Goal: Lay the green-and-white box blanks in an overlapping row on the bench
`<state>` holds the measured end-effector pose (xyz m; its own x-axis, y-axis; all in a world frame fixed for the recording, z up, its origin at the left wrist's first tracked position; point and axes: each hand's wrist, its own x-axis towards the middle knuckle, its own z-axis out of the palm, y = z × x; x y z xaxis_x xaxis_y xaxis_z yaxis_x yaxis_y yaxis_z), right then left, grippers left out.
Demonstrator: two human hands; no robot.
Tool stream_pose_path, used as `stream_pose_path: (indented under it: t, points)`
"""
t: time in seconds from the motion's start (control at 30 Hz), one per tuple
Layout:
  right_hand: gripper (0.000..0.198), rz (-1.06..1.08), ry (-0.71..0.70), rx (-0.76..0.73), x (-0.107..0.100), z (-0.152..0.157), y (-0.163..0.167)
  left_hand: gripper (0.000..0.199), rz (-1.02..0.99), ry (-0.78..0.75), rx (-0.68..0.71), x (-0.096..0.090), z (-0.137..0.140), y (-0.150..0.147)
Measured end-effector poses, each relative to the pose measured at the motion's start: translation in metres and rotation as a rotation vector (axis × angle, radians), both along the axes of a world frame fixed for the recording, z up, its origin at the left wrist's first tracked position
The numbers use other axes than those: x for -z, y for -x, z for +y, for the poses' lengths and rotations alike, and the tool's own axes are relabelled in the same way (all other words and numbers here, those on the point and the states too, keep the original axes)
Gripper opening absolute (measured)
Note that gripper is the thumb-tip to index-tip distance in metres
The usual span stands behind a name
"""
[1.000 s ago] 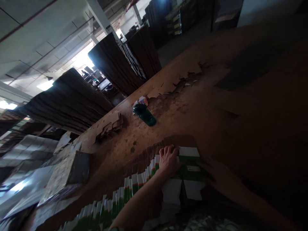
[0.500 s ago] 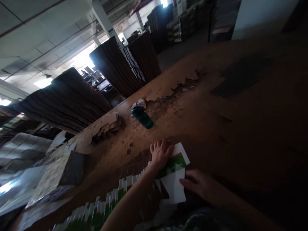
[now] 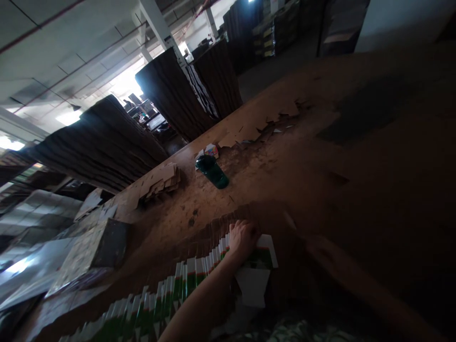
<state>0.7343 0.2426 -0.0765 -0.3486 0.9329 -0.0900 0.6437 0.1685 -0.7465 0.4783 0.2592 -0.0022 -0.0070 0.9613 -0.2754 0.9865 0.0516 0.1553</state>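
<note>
A long row of flattened white-and-green cartons [image 3: 185,280] stands closely packed on the brown work surface and runs to the lower left. At its near right end my left hand [image 3: 244,237] is closed over a green-and-white carton [image 3: 260,256], whose white flaps stick out to the right and below. My right hand [image 3: 320,249] is apart from the carton, over the surface to the right. Motion and shadow smear its fingers. A pale streak shows by its tips, and I cannot make out what it is.
Beyond the hands lies a dark green tape dispenser-like object [image 3: 213,172], with a small colourful piece [image 3: 212,151] behind it. Cardboard sheets [image 3: 162,183] are piled along the far edge. A grey-sided block [image 3: 107,244] stands left. Tall dark stacks [image 3: 164,90] rise beyond.
My right hand has left the carton and moved away to the right. The carton has tipped lower against the row, with my left hand still on it, slightly lower.
</note>
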Motion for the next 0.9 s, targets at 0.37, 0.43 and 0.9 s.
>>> stream_pose_path:
  t: [0.37, 0.43, 0.9]
  points:
    - [0.06, -0.209, -0.189, -0.087, 0.063, -0.049, 0.061, 0.014, -0.006, -0.007, 0.044, 0.002, -0.006, 0.003]
    - [0.06, -0.216, -0.221, -0.098, 0.059, -0.048, 0.061, 0.013, 0.019, 0.002, 0.015, 0.001, -0.007, 0.004]
    - [0.06, -0.421, -0.317, -0.024, 0.028, -0.012, -0.044, 0.064, -0.016, 0.084, 0.064, 0.012, -0.022, -0.016]
